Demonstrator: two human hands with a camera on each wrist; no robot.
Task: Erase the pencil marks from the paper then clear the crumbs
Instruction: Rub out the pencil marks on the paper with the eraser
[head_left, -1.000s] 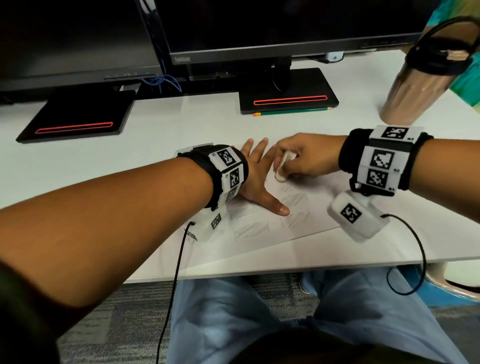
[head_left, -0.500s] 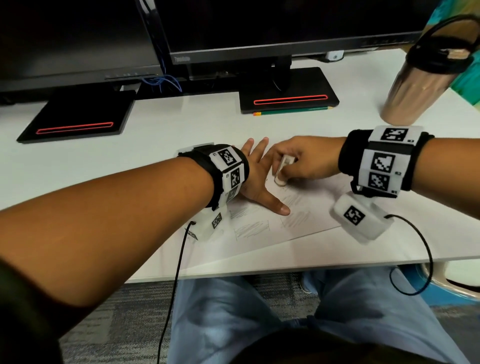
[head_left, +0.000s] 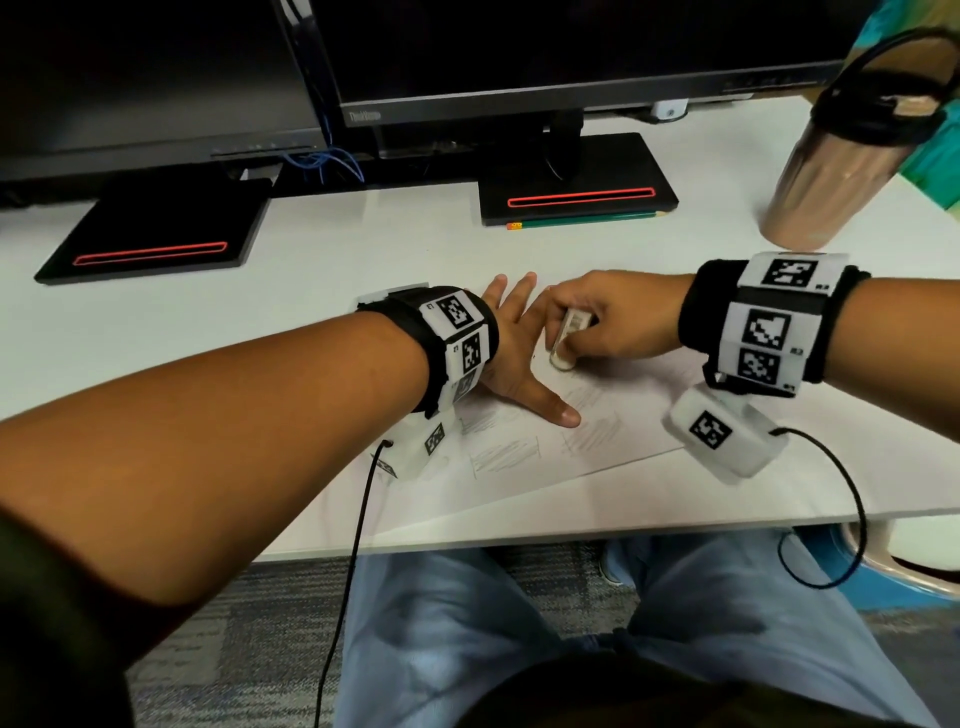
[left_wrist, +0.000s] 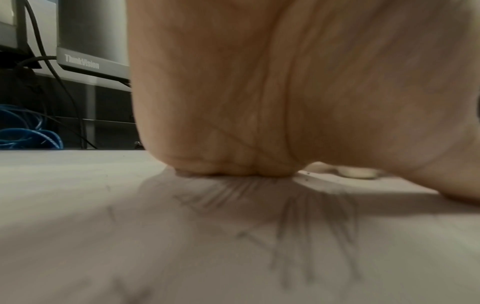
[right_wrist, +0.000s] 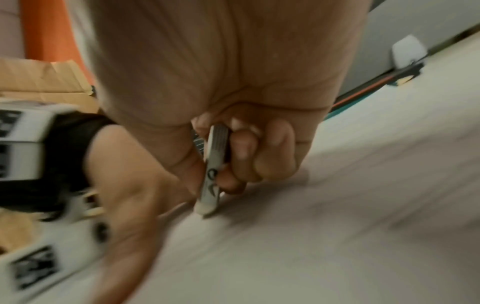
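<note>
On the desk, left hand flattens paper; right hand pinches eraser alongside.

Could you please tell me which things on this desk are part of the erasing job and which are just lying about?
In the job:
- eraser, gripped by the right hand
- paper with its pencil marks
- left hand, pressed flat on the paper

Lying about:
- green pencil
- metal tumbler
- two monitors
- blue cables
</note>
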